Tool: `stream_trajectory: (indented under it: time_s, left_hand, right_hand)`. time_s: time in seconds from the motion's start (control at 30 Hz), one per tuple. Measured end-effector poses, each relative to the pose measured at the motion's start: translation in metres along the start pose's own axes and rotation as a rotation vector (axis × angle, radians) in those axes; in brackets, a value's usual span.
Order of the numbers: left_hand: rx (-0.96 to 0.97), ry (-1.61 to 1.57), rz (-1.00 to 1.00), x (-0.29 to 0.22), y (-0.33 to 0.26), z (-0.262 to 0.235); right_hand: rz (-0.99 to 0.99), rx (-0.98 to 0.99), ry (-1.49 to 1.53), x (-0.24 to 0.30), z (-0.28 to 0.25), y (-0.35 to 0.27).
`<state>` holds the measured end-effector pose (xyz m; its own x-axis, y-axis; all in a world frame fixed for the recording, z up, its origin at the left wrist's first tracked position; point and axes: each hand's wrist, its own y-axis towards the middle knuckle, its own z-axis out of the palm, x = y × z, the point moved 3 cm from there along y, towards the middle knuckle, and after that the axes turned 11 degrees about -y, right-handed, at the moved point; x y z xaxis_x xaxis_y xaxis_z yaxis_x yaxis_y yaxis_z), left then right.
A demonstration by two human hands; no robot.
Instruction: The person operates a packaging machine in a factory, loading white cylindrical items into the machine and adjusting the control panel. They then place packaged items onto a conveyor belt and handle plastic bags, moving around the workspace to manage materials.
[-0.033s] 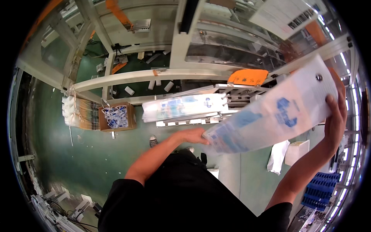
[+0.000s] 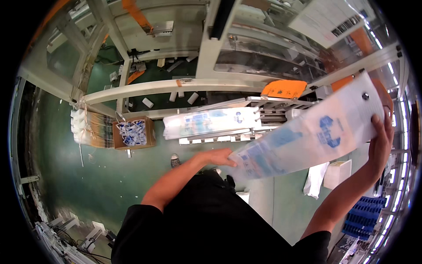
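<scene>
I hold a long stack of clear plastic bags with blue print (image 2: 307,141) slanting from lower left to upper right. My left hand (image 2: 220,157) grips its lower end near my waist. My right hand (image 2: 380,141) grips the upper end, thumb over the edge beside a round hole. Behind it, a second flat stack of printed bags (image 2: 211,123) lies on the metal pin rack of a machine (image 2: 272,105).
A cardboard box of blue and white scraps (image 2: 132,132) stands on the green floor at the left, beside tied bundles of bags (image 2: 88,127). At the right are a white box (image 2: 336,174), a white cloth (image 2: 314,180) and blue crates (image 2: 360,215). The machine frame fills the top.
</scene>
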<state>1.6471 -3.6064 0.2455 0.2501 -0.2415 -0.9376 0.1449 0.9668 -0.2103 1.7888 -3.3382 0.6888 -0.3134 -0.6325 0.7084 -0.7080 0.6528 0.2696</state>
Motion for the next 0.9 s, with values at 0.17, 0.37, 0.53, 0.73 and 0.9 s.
stream_trajectory:
  time_s: [0.17, 0.37, 0.53, 0.73, 0.9]
  left_hand:
    - [-0.08, 0.025, -0.17, 0.066, -0.059, -0.043]
    - [-0.453, -0.083, -0.399, 0.097, -0.154, -0.128]
    - [-0.69, 0.168, -0.526, 0.046, -0.185, -0.167]
    - [-0.787, 0.345, -0.559, 0.02, -0.176, -0.194]
    - [-0.827, 0.344, -0.65, 0.007, -0.163, -0.199]
  right_hand:
    - [0.271, -0.157, 0.025, -0.087, 0.007, -0.035]
    - [0.672, 0.181, -0.076, -0.219, 0.135, -0.06]
    - [0.633, 0.472, -0.034, -0.315, 0.235, -0.036]
    - [0.439, 0.667, -0.357, -0.406, 0.317, 0.024]
    - [0.502, 0.82, -0.231, -0.469, 0.355, 0.029]
